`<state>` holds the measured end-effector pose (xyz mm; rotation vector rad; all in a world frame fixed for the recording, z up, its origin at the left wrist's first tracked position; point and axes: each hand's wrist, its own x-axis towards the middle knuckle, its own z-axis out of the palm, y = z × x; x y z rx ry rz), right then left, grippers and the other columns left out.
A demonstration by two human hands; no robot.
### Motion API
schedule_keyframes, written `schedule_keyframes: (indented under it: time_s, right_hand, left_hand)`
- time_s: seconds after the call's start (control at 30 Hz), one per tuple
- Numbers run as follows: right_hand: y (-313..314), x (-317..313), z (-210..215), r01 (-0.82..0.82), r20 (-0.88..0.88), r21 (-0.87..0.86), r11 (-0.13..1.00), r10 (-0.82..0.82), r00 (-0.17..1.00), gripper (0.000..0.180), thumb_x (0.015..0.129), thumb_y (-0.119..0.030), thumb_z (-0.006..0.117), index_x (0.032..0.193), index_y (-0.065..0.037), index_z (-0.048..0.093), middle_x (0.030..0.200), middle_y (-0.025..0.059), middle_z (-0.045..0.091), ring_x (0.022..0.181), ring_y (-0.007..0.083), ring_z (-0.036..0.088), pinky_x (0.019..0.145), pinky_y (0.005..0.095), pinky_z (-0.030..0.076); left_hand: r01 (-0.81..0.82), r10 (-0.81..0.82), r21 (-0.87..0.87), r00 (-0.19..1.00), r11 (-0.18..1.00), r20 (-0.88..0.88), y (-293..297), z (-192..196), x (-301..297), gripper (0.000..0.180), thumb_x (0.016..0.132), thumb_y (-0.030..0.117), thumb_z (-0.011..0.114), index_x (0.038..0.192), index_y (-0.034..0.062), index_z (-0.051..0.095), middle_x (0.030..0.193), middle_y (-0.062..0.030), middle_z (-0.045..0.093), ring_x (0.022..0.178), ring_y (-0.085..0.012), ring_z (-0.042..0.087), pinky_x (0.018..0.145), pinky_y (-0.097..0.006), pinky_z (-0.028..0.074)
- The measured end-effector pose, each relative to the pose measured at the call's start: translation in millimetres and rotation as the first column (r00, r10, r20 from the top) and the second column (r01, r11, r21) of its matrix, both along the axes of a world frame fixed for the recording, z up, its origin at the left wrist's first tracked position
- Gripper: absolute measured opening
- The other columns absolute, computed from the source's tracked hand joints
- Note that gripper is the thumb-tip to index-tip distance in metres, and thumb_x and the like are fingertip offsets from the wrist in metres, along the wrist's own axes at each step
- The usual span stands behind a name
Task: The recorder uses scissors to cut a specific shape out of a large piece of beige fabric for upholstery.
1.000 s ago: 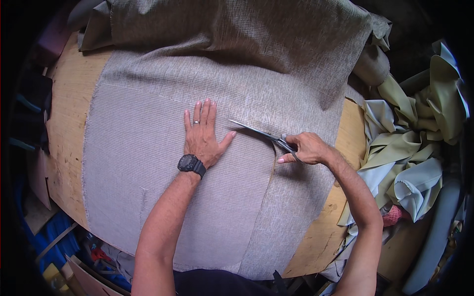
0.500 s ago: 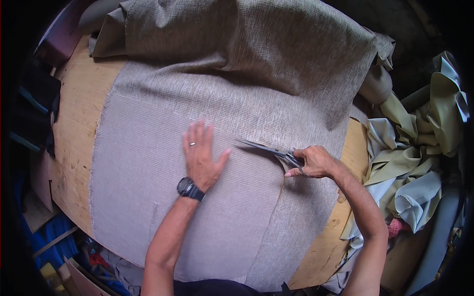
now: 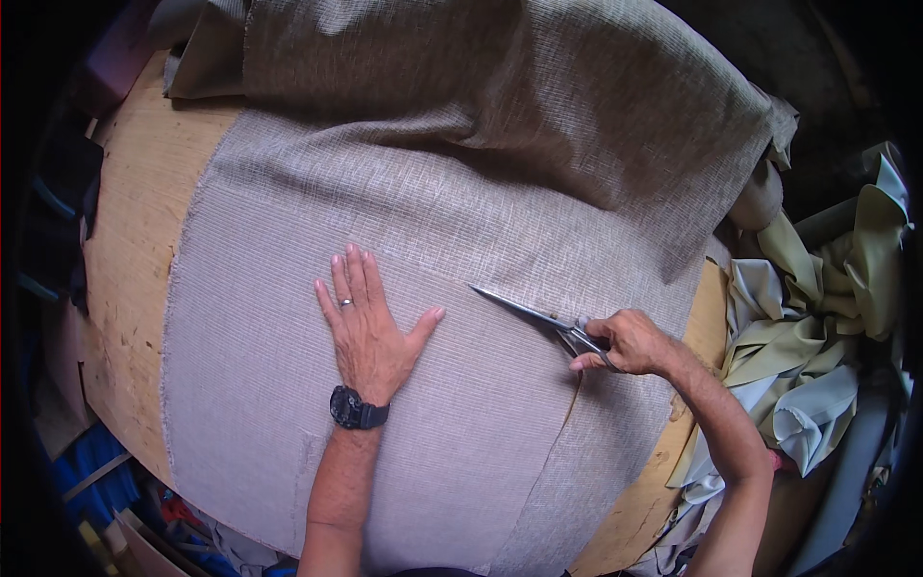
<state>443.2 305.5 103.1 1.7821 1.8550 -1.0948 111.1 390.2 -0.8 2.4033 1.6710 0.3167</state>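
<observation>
A large sheet of grey-beige woven fabric [image 3: 250, 317] lies over the wooden table, its near part flat and its far part heaped in folds. My left hand [image 3: 370, 337], with a ring and a black wristwatch [image 3: 356, 409], rests palm down on the flat part with fingers and thumb spread. On the right, my right hand [image 3: 635, 344] grips the handles of large metal scissors [image 3: 524, 308]. Their blades look together and point left across the cloth, tip short of my left thumb. A cut edge [image 3: 567, 418] runs from below the scissors toward me. What lies under the blades is hidden.
Bare wood of the table [image 3: 135, 212] shows at the left and lower right. Crumpled olive and white material [image 3: 812, 346] is piled beyond the right edge. A grey roll [image 3: 846, 481] leans there too. Blue material [image 3: 96, 476] lies below the left edge.
My left hand has slid left and slightly toward me and now lies still. The scissors and my right hand sit slightly lower and farther right; the blades have come together.
</observation>
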Motion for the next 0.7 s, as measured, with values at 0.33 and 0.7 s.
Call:
schedule_keyframes:
  time_s: [0.33,0.7]
  right_hand:
    - [29.3,-23.6,-9.7,0.004,0.006,-0.071,0.997,-0.003,1.0,0.08,0.071,-0.085,0.058,0.074,-0.005,0.06,0.055,0.0049,0.052,0.056,0.0183,0.058,0.053,0.0385,0.047]
    - [45.7,-42.3,-2.5,-0.004,-0.039,0.021,1.0,0.004,0.999,0.077,0.067,-0.083,0.064,0.072,-0.006,0.06,0.056,0.0016,0.051,0.053,0.0164,0.053,0.051,0.0362,0.042]
  left_hand:
    - [0.003,-0.001,-0.048,0.999,0.999,0.034,3.0,1.5,-2.2,0.114,0.081,0.074,0.055,0.154,-0.0026,0.013,0.161,-0.0234,0.007,0.151,-0.0368,0.004,0.12,-0.058,0.0]
    - [0.01,-0.006,-0.07,0.999,0.997,0.052,4.7,4.7,-6.9,0.11,0.085,0.074,0.05,0.152,-0.0058,0.017,0.161,-0.0235,0.005,0.151,-0.0365,0.002,0.119,-0.059,0.0]
